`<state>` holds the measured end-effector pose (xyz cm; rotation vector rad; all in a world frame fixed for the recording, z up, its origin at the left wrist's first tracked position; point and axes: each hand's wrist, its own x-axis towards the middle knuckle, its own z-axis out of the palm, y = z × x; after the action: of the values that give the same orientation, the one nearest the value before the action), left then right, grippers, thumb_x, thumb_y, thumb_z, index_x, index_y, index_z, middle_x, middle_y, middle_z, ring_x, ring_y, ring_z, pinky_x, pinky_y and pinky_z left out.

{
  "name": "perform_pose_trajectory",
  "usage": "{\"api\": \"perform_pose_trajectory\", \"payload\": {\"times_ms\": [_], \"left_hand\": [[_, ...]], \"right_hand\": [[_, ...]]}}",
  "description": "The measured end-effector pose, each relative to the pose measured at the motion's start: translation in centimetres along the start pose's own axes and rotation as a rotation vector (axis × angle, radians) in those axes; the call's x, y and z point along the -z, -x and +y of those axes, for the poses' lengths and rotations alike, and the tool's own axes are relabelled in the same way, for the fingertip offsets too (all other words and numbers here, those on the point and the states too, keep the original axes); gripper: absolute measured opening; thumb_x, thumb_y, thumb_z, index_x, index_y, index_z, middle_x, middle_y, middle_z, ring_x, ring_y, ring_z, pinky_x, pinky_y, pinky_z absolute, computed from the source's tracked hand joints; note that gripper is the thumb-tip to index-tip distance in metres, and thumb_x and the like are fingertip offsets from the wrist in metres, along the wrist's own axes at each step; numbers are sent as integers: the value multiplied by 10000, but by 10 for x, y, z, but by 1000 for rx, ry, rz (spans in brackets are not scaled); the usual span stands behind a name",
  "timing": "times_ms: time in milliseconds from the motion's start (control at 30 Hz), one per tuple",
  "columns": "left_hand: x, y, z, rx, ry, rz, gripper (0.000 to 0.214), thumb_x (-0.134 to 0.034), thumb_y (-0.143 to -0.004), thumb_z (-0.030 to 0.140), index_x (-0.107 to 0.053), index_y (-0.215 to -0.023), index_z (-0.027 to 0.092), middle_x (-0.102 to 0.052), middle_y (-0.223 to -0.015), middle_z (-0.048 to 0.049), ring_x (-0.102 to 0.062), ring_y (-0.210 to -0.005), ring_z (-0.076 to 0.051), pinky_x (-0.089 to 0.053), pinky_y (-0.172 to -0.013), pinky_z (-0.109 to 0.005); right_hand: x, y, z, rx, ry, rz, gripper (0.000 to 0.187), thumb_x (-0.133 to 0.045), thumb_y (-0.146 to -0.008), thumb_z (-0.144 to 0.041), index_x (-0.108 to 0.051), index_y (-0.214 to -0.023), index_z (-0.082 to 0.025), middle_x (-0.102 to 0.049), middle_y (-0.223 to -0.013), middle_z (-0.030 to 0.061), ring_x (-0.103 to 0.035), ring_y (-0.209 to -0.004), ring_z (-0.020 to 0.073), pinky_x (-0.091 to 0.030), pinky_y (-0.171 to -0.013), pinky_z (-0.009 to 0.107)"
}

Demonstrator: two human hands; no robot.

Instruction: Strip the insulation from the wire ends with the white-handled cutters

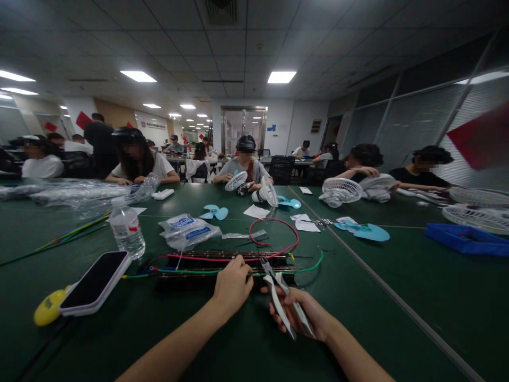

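Note:
My left hand (pixel 234 284) is closed over the green wire (pixel 186 274), which passes under its curled fingers; the fingertips are partly hidden. The wire lies along black rail-like strips (pixel 170 281) and comes out to the right, bending upward at its end. In my right hand (pixel 302 313) are cutting pliers (pixel 278 286) with white handles. Their handles are spread somewhat, and the jaws point up and away, beside my left hand at the strips. A red wire (pixel 296 233) runs along the rear strip and loops over the table beyond.
A phone (pixel 95 281) rests on a yellow object (pixel 50 307) at left, near a water bottle (pixel 126 231). Plastic bags (pixel 189 233), blue fan blades (pixel 214 212) and a blue tray (pixel 465 239) lie farther off. Across the table, people handle white fan parts (pixel 340 191).

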<state>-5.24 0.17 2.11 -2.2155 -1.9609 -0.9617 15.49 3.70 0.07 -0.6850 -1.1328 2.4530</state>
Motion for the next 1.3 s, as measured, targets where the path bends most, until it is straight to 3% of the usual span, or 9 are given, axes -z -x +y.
{"api": "perform_pose_trajectory", "payload": {"times_ms": [100,233,367,533,800,967,1100,1200,1300], "left_hand": [[2,-5,0,-85,-71,16,54,-573,-760,196,-620,-788,195,-560,-907,-52,-499,-922,-234,-426,-765,-351],[-4,-12,-6,-140,0,-9,91,-600,-704,161,-573,-784,193,-552,-978,-44,-452,-1001,-240,-375,-858,-382],[-7,-13,-12,-194,44,-123,143,-521,-703,96,-520,-811,188,-539,-900,-41,-478,-888,-212,-395,-795,-338],[-2,-12,-16,-293,67,-137,164,-456,-690,51,-468,-780,189,-502,-823,-38,-471,-803,-207,-395,-731,-321],[1,-3,-26,-202,212,-56,120,-491,-740,75,-529,-789,178,-563,-832,-47,-513,-804,-200,-422,-744,-324],[7,8,-32,-176,344,10,97,-538,-818,178,-616,-875,189,-637,-921,-58,-557,-891,-205,-432,-833,-349],[11,12,-29,-202,470,42,164,-551,-838,222,-643,-974,206,-661,-1000,-65,-572,-954,-207,-421,-893,-367],[14,14,-24,-220,532,-15,149,-534,-852,239,-667,-912,211,-676,-972,-64,-586,-935,-205,-429,-880,-358],[16,16,-20,-199,572,-67,170,-507,-863,260,-659,-915,202,-672,-957,-71,-587,-904,-203,-436,-833,-338]], "right_hand": [[-1,0,0,8,-7,10,542,-461,-660,-182,-451,-1202,-158,-625,-792,59,-598,-671,164,-442,-596,279],[-4,0,0,13,-15,18,541,-468,-661,-180,-449,-1201,-154,-626,-792,58,-595,-663,161,-439,-597,279],[-6,1,-1,9,-8,17,550,-466,-653,-178,-446,-1203,-158,-628,-780,51,-596,-664,159,-439,-606,279],[-8,2,-1,11,3,31,537,-470,-656,-193,-450,-1192,-163,-628,-779,42,-599,-665,153,-445,-618,278],[-13,3,-3,42,186,20,510,-505,-670,-224,-414,-1169,-169,-631,-839,58,-591,-635,140,-456,-554,255],[-28,2,-5,125,399,121,490,-573,-657,-189,-400,-1116,-201,-610,-835,13,-567,-611,119,-448,-514,230],[-35,1,-4,172,394,186,377,-494,-571,-100,-484,-938,-183,-599,-868,19,-574,-692,136,-473,-589,262],[-34,3,-5,195,322,120,294,-451,-504,-70,-481,-776,-176,-603,-914,44,-579,-798,175,-478,-665,301],[-33,5,-6,210,267,23,339,-441,-480,-66,-494,-796,-175,-594,-988,60,-568,-907,205,-458,-774,345]]}}
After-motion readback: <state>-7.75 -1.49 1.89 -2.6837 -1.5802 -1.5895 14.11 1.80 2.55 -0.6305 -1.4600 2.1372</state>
